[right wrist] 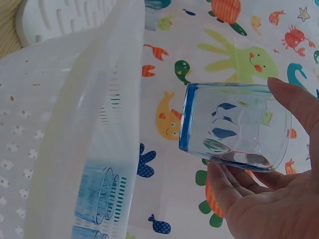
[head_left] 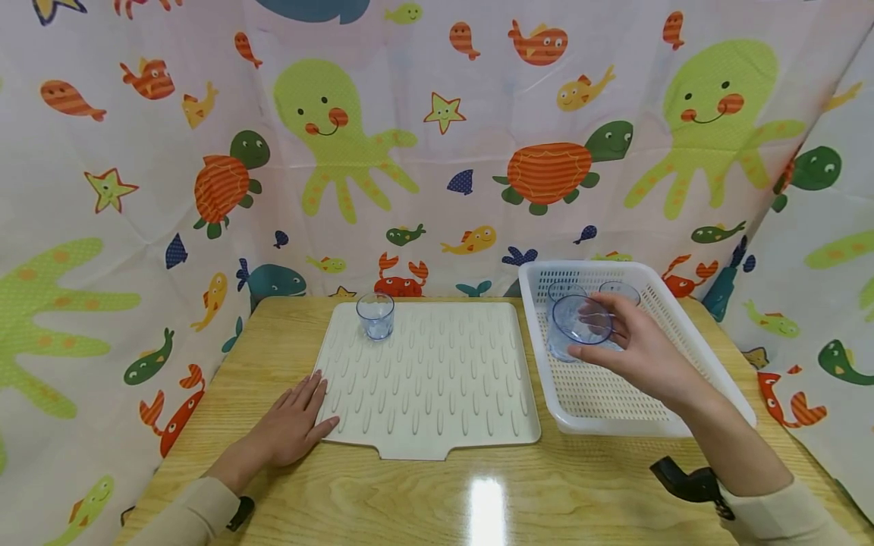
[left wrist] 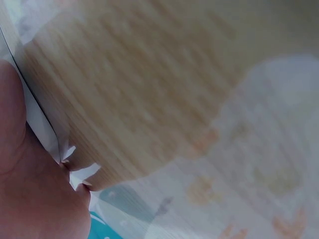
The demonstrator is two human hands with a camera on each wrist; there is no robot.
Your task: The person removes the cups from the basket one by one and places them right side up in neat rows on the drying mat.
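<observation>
My right hand (head_left: 645, 353) pinches a clear, blue-tinted glass (head_left: 576, 322) between thumb and fingers, above the left part of a white perforated basket (head_left: 655, 426). In the right wrist view the held glass (right wrist: 234, 129) lies on its side relative to the camera, its thick blue base pointing left. More glasses (right wrist: 94, 194) stand inside the basket, partly hidden by the held glass in the head view. Another such glass (head_left: 377, 317) stands upright at the back left of a white ribbed drainer tray (head_left: 437, 379). My left hand (head_left: 293, 421) rests flat, its fingers at that tray's left edge.
A light wooden table (head_left: 341, 500) carries the tray and, to its right, the basket. Behind and on both sides hangs a curtain (head_left: 437, 189) printed with sea animals. Dark wrist devices (head_left: 690, 481) sit at both cuffs.
</observation>
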